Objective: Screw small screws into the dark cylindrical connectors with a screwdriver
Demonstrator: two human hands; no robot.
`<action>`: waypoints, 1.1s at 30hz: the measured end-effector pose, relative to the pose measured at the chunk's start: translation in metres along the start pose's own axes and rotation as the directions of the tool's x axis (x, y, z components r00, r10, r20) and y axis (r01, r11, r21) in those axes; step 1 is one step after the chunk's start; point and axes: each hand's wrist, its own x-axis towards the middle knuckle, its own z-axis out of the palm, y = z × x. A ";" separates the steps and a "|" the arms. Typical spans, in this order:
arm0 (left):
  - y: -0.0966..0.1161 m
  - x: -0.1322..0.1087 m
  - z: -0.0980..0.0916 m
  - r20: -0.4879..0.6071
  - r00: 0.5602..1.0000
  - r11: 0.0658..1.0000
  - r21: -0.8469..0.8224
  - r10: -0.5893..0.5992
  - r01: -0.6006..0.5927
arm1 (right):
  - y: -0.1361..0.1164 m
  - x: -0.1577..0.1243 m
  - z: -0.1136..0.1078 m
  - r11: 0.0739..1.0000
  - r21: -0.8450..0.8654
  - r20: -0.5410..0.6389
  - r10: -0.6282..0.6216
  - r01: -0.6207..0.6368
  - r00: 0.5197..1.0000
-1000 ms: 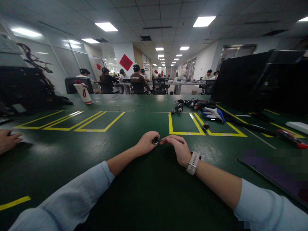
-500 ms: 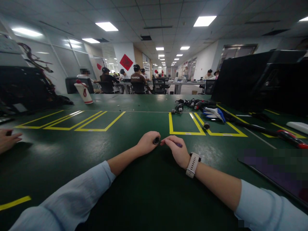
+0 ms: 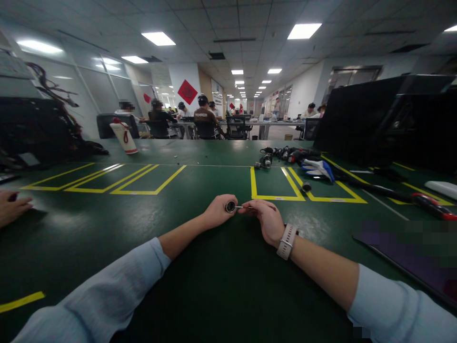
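My left hand (image 3: 217,209) is closed around a small round metal connector (image 3: 230,206), its dark open end facing me. Just to the right, my right hand (image 3: 264,216) grips a small screwdriver, mostly hidden by the fingers. The screwdriver's thin metal shaft (image 3: 240,207) points left and reaches the connector's right side; whether its tip sits in something there I cannot make out. Both hands are just above the green tabletop (image 3: 200,286).
Another round connector (image 3: 306,186) lies by the yellow tape on the right. Behind it are several metal parts (image 3: 266,161), a blue and white glove (image 3: 317,170) and a red-black tool (image 3: 433,205). A white cup (image 3: 124,137) stands back left. A co-worker's hand (image 3: 13,208) is at far left.
My right hand has turned, so the screwdriver's shaft now shows and its purple handle is largely covered. The connector in my left hand has tilted slightly more toward me.
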 end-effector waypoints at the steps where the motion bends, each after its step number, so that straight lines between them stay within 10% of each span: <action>1: 0.000 0.000 0.000 0.002 1.000 1.000 0.018 -0.001 0.001 | -0.001 -0.001 0.000 0.997 -0.058 0.012 -0.051 0.052 0.999; 8: 0.005 -0.001 0.002 0.041 0.997 0.972 0.223 0.065 -0.073 | -0.007 -0.011 0.003 0.799 -0.487 0.142 -0.326 0.353 0.935; 20: 0.004 -0.001 -0.001 0.016 0.998 0.998 0.014 0.061 -0.062 | -0.001 0.001 0.000 0.998 0.026 -0.001 0.061 -0.061 0.998; 29: 0.002 0.000 0.001 0.015 0.997 0.986 0.148 0.073 -0.074 | -0.010 -0.010 0.005 0.885 -0.376 0.101 -0.256 0.275 0.961; 33: 0.004 -0.001 0.001 0.063 0.992 0.973 0.202 0.105 -0.116 | -0.012 -0.010 0.006 0.908 -0.355 0.102 -0.201 0.225 0.974</action>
